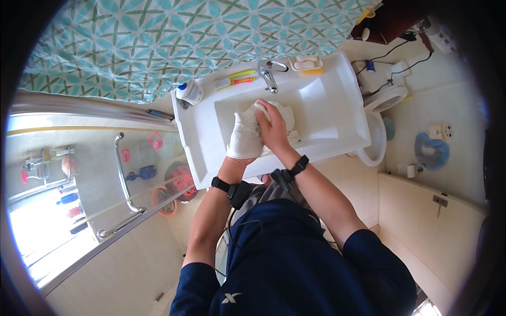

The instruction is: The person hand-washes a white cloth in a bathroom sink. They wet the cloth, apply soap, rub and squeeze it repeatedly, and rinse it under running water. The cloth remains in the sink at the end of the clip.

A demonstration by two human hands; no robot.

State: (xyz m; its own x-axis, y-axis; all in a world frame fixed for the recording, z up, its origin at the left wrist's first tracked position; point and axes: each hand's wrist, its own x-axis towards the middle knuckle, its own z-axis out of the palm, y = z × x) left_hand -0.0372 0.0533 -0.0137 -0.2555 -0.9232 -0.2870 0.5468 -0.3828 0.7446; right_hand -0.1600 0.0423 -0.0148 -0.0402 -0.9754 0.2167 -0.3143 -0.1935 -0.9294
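Over the white washbasin (328, 118), my left hand (246, 138) is inside a white knitted sock (244, 136), which covers it down to the wrist. My right hand (272, 128) is closed on the sock's upper end beside it, the fingertips pinching the fabric. More white cloth (287, 116) lies in the basin behind and to the right of my right hand. A chrome faucet (270, 79) stands at the basin's back edge, beyond my hands. The fingers of my left hand are hidden in the fabric.
Brushes (237, 81), a white bottle (191, 93) and a soap dish (306, 63) stand along the basin's back rim. A patterned curtain (197, 35) hangs behind it. At the right is a toilet (375, 138); at the left, a glass panel with a metal handle (123, 173).
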